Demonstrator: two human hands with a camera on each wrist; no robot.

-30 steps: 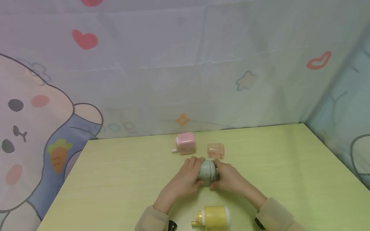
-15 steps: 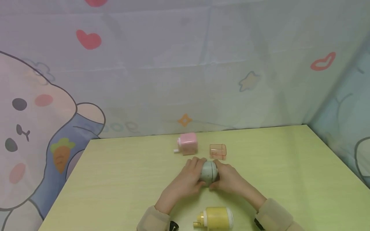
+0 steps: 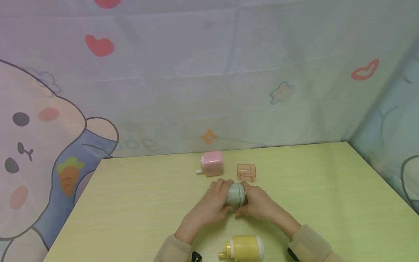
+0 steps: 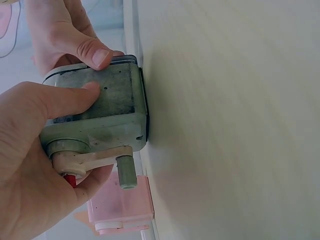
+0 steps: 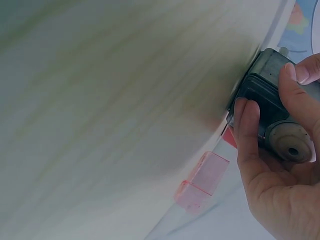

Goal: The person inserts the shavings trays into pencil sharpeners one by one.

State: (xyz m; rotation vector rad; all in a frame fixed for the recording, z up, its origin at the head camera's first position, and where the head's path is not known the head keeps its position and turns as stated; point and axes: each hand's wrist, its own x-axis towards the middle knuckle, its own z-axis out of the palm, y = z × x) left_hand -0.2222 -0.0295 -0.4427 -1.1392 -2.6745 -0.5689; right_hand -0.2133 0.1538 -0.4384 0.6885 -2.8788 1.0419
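Both hands grip a green crank pencil sharpener point(image 3: 235, 195) at the middle of the table. My left hand point(image 3: 212, 202) holds its crank end, the thumb lying along the body in the left wrist view. There the pale crank arm point(image 4: 102, 158) with its green knob point(image 4: 127, 172) sticks out past the fingers. My right hand point(image 3: 260, 204) grips the opposite end, thumb on the body and fingers against the dark end face point(image 5: 262, 97). A round pale pencil-hole collar point(image 5: 290, 142) shows on that face in the right wrist view.
A pink crank sharpener point(image 3: 212, 162) stands behind the hands, left of a clear pinkish plastic bin point(image 3: 246, 171). Nearer the front edge lies a yellow crank sharpener point(image 3: 245, 248). A printed cloth point(image 3: 183, 91) hangs behind the pale yellow table point(image 3: 140, 203).
The right thumb has slid slightly left along the green sharpener, closer to the left thumb. Both hands keep their grip. The head view has shifted a little; the other things stay put.
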